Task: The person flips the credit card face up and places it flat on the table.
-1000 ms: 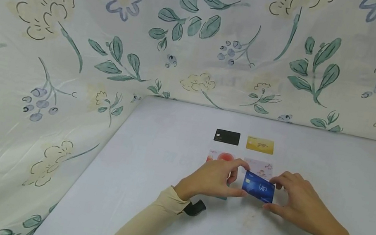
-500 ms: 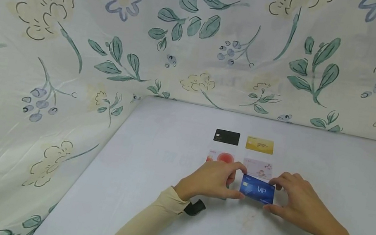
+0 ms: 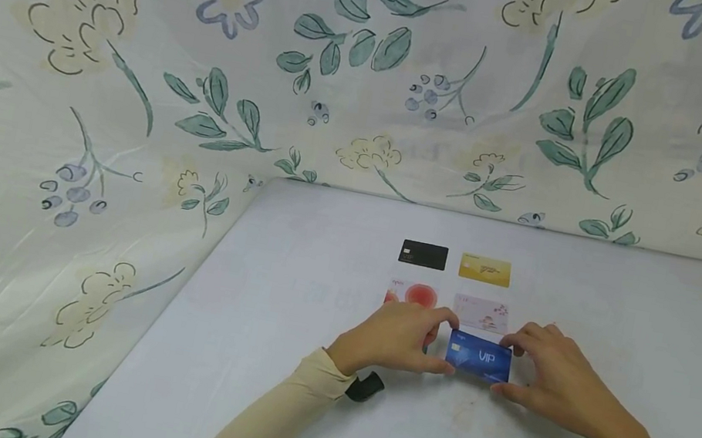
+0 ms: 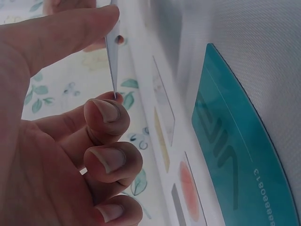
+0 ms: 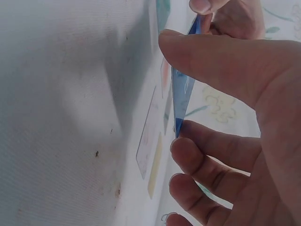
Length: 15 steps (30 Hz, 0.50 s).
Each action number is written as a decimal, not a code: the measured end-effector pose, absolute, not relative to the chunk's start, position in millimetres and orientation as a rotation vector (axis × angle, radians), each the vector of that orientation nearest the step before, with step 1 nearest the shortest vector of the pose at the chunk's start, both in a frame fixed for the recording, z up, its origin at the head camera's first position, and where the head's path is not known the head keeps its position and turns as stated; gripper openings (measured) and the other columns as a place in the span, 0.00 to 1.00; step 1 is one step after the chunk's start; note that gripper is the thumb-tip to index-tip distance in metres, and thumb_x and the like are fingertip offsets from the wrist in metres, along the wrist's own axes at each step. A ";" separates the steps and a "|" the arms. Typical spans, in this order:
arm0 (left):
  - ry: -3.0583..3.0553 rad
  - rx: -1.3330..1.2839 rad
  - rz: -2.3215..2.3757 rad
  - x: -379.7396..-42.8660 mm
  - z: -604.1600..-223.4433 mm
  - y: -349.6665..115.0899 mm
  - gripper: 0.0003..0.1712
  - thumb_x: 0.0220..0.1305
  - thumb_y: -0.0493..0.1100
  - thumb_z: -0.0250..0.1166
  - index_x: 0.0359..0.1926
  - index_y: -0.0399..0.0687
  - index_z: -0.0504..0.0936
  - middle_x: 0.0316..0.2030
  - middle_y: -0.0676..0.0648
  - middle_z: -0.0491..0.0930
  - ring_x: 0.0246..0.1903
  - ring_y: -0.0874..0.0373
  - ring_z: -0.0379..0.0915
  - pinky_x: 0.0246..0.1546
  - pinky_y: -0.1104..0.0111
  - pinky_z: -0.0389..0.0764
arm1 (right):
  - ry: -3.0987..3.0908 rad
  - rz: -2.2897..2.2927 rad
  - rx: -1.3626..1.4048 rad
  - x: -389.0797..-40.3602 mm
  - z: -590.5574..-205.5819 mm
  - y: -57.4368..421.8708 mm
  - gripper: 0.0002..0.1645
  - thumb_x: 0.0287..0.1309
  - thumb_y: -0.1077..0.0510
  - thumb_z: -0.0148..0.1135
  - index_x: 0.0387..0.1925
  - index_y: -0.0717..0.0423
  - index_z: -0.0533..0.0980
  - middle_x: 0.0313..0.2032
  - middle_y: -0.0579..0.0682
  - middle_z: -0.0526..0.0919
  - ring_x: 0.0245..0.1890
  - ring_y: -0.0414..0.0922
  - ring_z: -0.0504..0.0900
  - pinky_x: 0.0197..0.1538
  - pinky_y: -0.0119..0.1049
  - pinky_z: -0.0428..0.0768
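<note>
A blue card (image 3: pixel 479 357) marked VIP is held just above the white table, between both hands. My left hand (image 3: pixel 397 334) pinches its left end with thumb and index finger at the lower and upper corners. At the right end, my right hand (image 3: pixel 559 377) holds it the same way. Seen edge-on, the blue card (image 5: pixel 183 92) stands off the tabletop in the right wrist view. A teal card (image 4: pixel 235 136) lies on the table under my left hand; the head view hides nearly all of it.
Beyond the hands lie a black card (image 3: pixel 424 254), a yellow card (image 3: pixel 485 270), a white card with a red disc (image 3: pixel 420 295) and a pale pink floral card (image 3: pixel 481 313), in two rows. A floral cloth (image 3: pixel 375 82) hangs behind the white table (image 3: pixel 288 255).
The blue card's left end has come down, so the card lies closer to level. My left hand has shifted slightly toward me; the right hand barely moves.
</note>
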<state>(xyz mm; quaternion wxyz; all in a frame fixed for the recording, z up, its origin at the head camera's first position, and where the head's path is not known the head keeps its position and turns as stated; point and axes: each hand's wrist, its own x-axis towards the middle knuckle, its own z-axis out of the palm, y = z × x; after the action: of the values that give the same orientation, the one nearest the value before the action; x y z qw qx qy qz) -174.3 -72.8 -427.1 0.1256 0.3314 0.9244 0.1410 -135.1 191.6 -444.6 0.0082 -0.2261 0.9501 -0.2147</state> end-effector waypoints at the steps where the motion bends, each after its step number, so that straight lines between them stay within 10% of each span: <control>1: 2.692 0.967 0.405 -174.4 -427.3 -72.5 0.33 0.60 0.63 0.72 0.62 0.60 0.76 0.29 0.58 0.75 0.25 0.67 0.68 0.24 0.76 0.66 | 2.969 -0.671 -0.709 -135.0 -445.0 191.8 0.35 0.39 0.42 0.85 0.49 0.53 0.84 0.39 0.42 0.81 0.41 0.45 0.71 0.44 0.42 0.71; 15: 2.691 0.995 0.309 -175.0 -428.7 -69.7 0.33 0.59 0.65 0.72 0.61 0.59 0.78 0.29 0.57 0.76 0.26 0.67 0.69 0.24 0.77 0.66 | 2.958 -0.653 -0.717 -136.2 -448.0 190.8 0.35 0.39 0.40 0.85 0.48 0.52 0.84 0.40 0.43 0.82 0.41 0.44 0.74 0.48 0.48 0.76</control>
<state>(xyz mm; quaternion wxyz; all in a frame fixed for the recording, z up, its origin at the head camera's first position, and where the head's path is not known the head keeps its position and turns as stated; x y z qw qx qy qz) -175.0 -69.7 -428.7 0.1277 0.3420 0.9249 0.1063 -136.2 190.8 -448.0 0.0146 -0.2302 0.9501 -0.2099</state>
